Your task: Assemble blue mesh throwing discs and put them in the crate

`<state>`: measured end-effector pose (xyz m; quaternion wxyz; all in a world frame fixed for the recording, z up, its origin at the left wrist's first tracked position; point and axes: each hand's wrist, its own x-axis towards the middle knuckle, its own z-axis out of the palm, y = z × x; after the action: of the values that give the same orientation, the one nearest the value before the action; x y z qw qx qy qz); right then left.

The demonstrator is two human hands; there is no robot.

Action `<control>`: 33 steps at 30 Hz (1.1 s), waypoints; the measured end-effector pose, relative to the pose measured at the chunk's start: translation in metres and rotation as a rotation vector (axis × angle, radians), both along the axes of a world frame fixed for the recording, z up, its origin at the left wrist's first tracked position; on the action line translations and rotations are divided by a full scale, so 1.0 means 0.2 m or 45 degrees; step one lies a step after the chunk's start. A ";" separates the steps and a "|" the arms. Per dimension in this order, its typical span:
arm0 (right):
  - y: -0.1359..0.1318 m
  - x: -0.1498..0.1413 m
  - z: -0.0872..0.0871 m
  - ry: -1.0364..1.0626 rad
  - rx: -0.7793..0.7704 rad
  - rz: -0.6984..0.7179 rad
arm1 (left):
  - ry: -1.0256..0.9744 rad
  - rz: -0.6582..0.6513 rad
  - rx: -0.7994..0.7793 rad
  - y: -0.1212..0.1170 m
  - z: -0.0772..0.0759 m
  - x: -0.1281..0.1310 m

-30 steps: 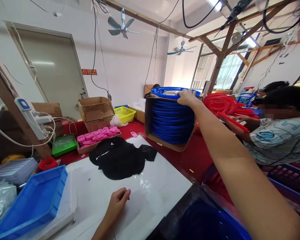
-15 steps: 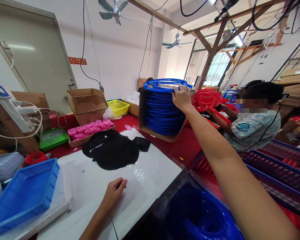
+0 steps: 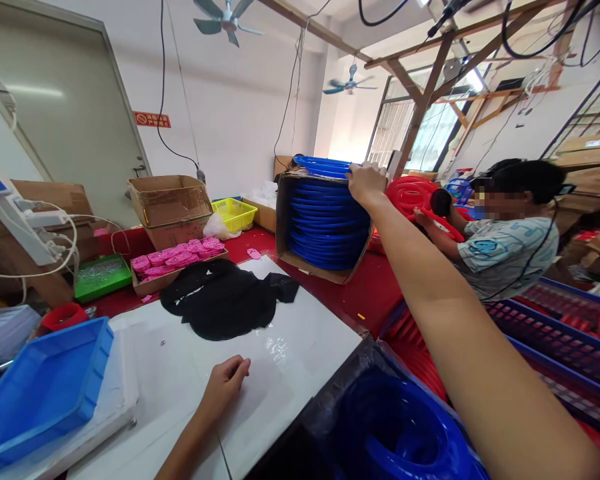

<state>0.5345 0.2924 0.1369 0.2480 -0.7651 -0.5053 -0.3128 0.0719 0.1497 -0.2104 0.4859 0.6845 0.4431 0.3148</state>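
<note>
My right hand (image 3: 367, 181) reaches out over a cardboard box (image 3: 281, 217), its fingers closed on the edge of a blue plastic ring (image 3: 325, 165) at the top. Below that ring, a tall stack of blue rings (image 3: 325, 223) fills the box, which is open towards me. Loosely curled, my left hand (image 3: 229, 381) rests on the white tabletop (image 3: 275, 387) with nothing visible in it. Just beyond it lie flat black pieces (image 3: 230, 303), overlapping each other.
A blue tray (image 3: 45, 393) stands at left. Behind are a carton of pink pieces (image 3: 180, 260), a green tray (image 3: 105, 277) and a yellow basket (image 3: 237, 212). More blue rings (image 3: 405, 427) lie low at front right. A co-worker (image 3: 510, 233) sits at right, handling red rings.
The top blue ring now looks flatter, and my right hand has turned slightly at its edge. My left hand stays put. A dark round object now shows by the co-worker's hands.
</note>
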 end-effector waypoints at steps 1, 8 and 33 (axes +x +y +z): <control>0.02 0.01 0.00 0.020 0.007 -0.004 | -0.010 0.003 -0.005 0.00 0.00 0.00; 0.07 0.03 -0.06 0.068 0.074 0.061 | -0.031 0.001 -0.049 0.00 0.00 0.00; -1.92 -0.47 -2.39 0.677 -1.265 -0.069 | 0.161 -0.102 0.170 -0.01 0.08 0.03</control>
<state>0.4403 -0.0923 -0.3412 -0.0314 -0.8551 -0.4922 0.1599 0.0772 0.1477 -0.1941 0.4224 0.7511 0.4231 0.2802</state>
